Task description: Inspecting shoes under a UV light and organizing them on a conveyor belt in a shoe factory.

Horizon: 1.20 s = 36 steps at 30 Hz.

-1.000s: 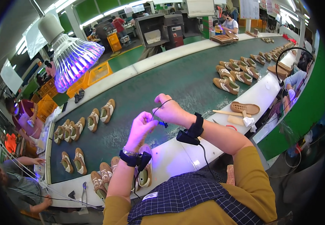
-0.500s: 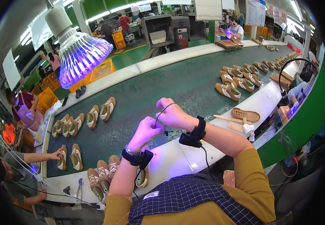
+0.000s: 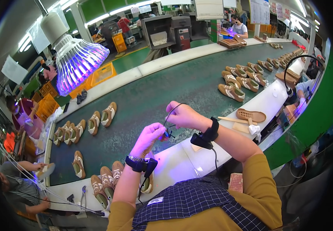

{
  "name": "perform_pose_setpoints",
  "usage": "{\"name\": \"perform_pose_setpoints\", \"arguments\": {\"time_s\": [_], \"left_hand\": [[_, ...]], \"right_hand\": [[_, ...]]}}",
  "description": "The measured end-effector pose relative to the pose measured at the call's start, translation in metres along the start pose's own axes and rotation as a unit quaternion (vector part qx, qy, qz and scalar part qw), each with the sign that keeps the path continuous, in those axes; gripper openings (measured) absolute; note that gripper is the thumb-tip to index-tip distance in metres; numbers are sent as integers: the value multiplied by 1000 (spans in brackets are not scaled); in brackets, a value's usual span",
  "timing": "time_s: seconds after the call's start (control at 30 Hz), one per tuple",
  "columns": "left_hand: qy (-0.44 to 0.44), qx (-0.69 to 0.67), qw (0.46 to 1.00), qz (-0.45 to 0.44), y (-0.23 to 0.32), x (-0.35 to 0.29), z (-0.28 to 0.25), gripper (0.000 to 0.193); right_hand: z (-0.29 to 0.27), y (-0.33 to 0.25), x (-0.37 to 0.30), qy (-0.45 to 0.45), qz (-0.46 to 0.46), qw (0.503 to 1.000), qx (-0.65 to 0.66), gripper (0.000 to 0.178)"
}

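Above the near edge of the belt, my left hand (image 3: 147, 139) pinches a thin dark cord (image 3: 168, 116). My right hand (image 3: 186, 116), just beyond and to its right, has its fingers closed on the same cord, which arcs up between the two. A small dark blue tangle (image 3: 169, 133) hangs by the left fingertips; its details are too small to make out. Three brown shoes (image 3: 106, 178) with pale stripes stand left of my left forearm. One more shoe (image 3: 148, 184) is partly hidden behind my left wrist.
Brown shoes (image 3: 231, 92) stand in groups on the green belt (image 3: 147, 92). A purple-lit lamp (image 3: 80, 61) hangs at upper left. On the white ledge (image 3: 176, 163) lie a shoe sole (image 3: 251, 115), a brush-like wooden tool (image 3: 232, 120) and pliers (image 3: 83, 195). A co-worker's hand (image 3: 39, 166) is at left.
My right hand has shifted slightly right, and the dark tangle shows more below my fingers. At left, the co-worker has lifted a shoe off the belt. The whole view has turned a little.
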<state>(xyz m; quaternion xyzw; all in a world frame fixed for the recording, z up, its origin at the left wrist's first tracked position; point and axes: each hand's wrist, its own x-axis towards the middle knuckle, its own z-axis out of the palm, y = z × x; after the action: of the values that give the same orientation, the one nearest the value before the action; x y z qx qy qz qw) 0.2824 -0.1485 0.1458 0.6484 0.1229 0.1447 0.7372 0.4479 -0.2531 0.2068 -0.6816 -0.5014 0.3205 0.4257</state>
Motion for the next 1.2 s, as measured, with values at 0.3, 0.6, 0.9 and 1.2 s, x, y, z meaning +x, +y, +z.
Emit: {"name": "perform_pose_setpoints", "arguments": {"time_s": [0.3, 0.6, 0.9, 1.2], "left_hand": [[74, -95, 990, 71, -12, -6, 8, 17], [165, -227, 958, 59, -19, -6, 18, 16], [166, -287, 943, 45, -21, -6, 33, 13], [260, -280, 918, 105, -40, -2, 48, 7]], "right_hand": [[15, 25, -13, -7, -148, 966, 212, 12], [35, 35, -46, 218, -370, 892, -141, 38], [53, 56, -39, 190, -294, 937, 12, 27], [60, 67, -32, 135, -119, 894, 411, 16]]}}
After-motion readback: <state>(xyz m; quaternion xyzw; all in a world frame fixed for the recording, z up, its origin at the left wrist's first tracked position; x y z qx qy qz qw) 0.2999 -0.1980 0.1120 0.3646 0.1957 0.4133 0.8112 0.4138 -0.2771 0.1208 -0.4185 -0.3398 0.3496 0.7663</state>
